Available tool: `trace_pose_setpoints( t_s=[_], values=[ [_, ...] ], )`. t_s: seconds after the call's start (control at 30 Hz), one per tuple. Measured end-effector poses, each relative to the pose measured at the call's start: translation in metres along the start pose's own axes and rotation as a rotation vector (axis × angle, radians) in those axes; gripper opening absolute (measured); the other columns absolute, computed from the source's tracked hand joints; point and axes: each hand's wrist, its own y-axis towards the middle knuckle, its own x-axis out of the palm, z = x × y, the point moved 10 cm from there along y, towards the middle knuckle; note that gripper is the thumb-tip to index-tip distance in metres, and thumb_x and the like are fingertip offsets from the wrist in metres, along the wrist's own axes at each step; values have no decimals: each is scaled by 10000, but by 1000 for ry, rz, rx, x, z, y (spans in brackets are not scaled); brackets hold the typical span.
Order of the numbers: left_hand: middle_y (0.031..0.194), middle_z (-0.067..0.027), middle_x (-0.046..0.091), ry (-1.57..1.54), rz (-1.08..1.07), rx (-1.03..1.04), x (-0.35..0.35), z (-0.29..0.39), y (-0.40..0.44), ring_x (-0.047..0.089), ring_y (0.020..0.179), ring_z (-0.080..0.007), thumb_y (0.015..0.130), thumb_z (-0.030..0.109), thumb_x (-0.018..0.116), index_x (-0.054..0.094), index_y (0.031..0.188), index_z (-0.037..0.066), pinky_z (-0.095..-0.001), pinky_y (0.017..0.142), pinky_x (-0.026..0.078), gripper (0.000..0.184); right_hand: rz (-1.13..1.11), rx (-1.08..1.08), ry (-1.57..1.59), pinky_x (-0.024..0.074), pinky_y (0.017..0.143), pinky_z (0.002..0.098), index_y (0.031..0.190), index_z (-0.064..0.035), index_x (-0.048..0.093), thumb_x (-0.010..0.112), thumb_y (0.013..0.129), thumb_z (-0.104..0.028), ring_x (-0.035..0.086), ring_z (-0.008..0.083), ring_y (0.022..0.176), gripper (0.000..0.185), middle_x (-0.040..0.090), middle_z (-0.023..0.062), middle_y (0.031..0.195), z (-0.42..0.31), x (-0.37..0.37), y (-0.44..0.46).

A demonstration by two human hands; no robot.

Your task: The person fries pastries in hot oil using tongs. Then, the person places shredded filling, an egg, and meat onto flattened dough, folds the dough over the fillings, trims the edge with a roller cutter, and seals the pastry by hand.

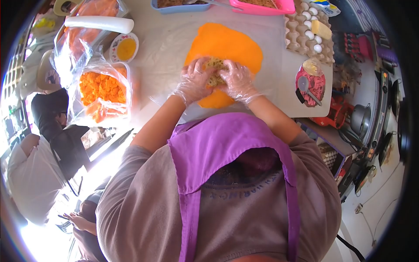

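A flat orange sheet of dough (227,40) lies on a table covered in clear plastic. On its middle sits a lump of greenish-brown speckled filling (215,78), partly hidden by my hands. Both hands wear thin clear plastic gloves. My left hand (194,83) curls around the filling's left side, fingertips on its top. From the right, my right hand (238,82) cups the same lump with bent fingers. An orange flap of the dough shows below the hands, nearer my body.
Left stand a plastic-lined tub of orange mash (102,92), a bowl of yellow liquid (126,49) and a white roller-like cylinder (99,23). Blue (180,8) and pink containers (262,9) are at the back. Right are an egg tray (297,32) and a pink dish (315,82) with a spoon.
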Motion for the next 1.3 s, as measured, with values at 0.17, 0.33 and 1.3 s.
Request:
trace_pose_setpoints(
  t_s=[0.17, 0.33, 1.3],
  values=[
    [1455, -84, 346, -60, -6, 15, -5, 1, 4, 308, 1379, -316, 720, 387, 780, 596, 1226, 214, -530, 1072, 314, 565, -79, 19, -32, 448, 878, 446, 1018, -187, 698, 820, 666, -322, 549, 279, 1078, 396, 493, 62, 1232, 2, 5, 3],
    [1458, -60, 349, -66, -9, 42, -1, -1, 10, 337, 1361, -305, 700, 342, 801, 632, 1188, 212, -522, 1070, 327, 533, -40, 14, 1, 447, 882, 451, 991, -164, 708, 807, 674, -283, 532, 281, 1106, 352, 491, 72, 1245, 2, 3, 3],
    [1438, -138, 356, -59, 78, -335, -3, -40, 4, 315, 1350, -365, 827, 230, 599, 584, 1269, 226, -551, 1035, 323, 443, -177, 51, 109, 443, 984, 402, 1216, -114, 632, 701, 757, -135, 545, 303, 1149, 465, 598, 112, 1209, 15, 3, 46]
  ],
)
